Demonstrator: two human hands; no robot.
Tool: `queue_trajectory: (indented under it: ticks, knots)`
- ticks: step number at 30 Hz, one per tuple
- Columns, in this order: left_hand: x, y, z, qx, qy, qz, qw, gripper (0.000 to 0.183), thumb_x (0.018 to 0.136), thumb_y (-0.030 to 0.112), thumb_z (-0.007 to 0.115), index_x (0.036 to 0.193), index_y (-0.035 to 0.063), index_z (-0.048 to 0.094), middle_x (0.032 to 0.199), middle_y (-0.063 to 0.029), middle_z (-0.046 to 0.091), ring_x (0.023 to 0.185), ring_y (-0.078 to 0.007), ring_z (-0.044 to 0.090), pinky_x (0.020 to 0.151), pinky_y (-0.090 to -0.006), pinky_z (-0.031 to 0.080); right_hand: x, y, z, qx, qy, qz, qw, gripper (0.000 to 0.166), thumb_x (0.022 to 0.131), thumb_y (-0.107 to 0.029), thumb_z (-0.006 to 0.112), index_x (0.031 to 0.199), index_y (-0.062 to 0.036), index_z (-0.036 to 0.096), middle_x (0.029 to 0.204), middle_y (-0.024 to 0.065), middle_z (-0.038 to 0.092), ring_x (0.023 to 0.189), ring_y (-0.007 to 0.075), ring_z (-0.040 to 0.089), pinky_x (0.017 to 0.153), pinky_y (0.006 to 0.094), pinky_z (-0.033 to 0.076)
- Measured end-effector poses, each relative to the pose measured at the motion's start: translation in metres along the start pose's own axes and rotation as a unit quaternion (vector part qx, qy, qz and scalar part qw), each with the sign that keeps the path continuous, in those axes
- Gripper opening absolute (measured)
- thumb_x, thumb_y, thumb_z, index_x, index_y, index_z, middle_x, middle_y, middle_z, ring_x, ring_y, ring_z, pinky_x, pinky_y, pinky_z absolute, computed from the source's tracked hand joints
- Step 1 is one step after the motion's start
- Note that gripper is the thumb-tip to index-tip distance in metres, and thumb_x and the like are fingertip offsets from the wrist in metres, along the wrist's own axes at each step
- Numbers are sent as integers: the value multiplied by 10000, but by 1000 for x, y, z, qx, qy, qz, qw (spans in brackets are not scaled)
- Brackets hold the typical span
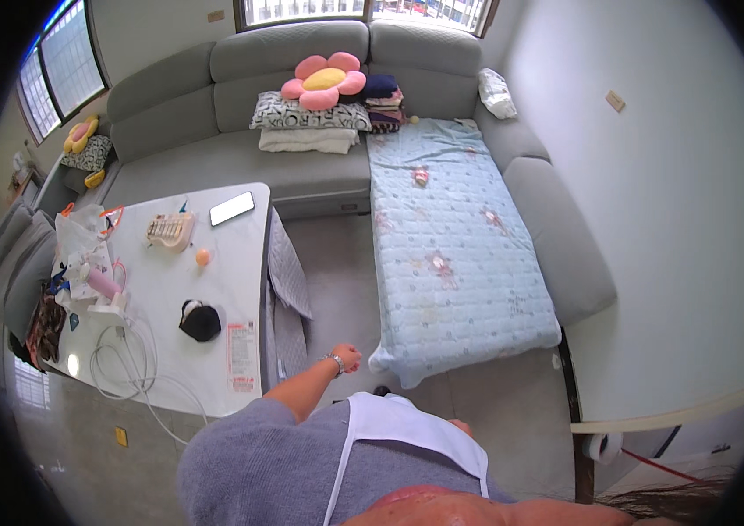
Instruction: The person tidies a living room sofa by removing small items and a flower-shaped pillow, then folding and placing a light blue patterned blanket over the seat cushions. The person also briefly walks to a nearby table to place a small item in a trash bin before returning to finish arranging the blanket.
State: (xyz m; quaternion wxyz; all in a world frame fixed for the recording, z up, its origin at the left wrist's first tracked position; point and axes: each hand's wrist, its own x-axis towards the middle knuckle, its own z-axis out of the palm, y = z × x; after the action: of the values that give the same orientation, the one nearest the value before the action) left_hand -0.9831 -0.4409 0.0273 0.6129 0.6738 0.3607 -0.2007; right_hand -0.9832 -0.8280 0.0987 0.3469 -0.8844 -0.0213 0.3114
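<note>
My left hand (348,358), with a metal-banded wristwatch or bracelet (334,360), hangs over the floor with its fingers curled in and nothing seen in them. It is nearest to the front left corner of a light blue quilted cover (457,263) with printed bear figures, and apart from it. This cover lies over the chaise part of a grey sofa (234,161). Only a small part of my right hand (463,428) shows beside the white apron (405,421); its fingers are hidden.
To the left stands a white-topped table (214,283) with a phone (232,209), a toy keyboard (171,230), an orange ball (202,257), a black cap-like item (201,322) and coiled white cable (142,375). Folded clothes (384,108), a patterned pillow (306,112) and a flower cushion (324,80) rest on the sofa.
</note>
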Motion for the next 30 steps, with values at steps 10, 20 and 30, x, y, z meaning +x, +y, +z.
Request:
queue_trajectory:
  ticks: [10, 20, 30]
  knots:
    - [55, 46, -120, -106, 60, -122, 985, 158, 789, 169, 549, 866, 31, 553, 725, -122, 600, 593, -213, 599, 487, -322, 502, 247, -124, 4, -39, -104, -56, 992, 367, 707, -305, 610, 954, -34, 608, 862, 172, 619, 823, 272, 600, 733, 354, 469]
    - [103, 146, -237, -432, 151, -100, 884, 109, 788, 157, 555, 824, 53, 548, 716, -98, 591, 607, -212, 597, 512, -314, 508, 422, -356, 33, 87, -241, -106, 961, 266, 788, -172, 572, 983, 10, 559, 656, 81, 568, 512, 148, 551, 477, 271, 461]
    - [237, 256, -404, -534, 205, 35, 820, 116, 789, 154, 540, 788, 39, 544, 687, -81, 584, 568, -185, 597, 464, -290, 498, 543, -502, 87, 31, -340, -167, 925, 192, 800, -116, 559, 912, 39, 543, 602, 72, 545, 473, 123, 509, 411, 278, 421]
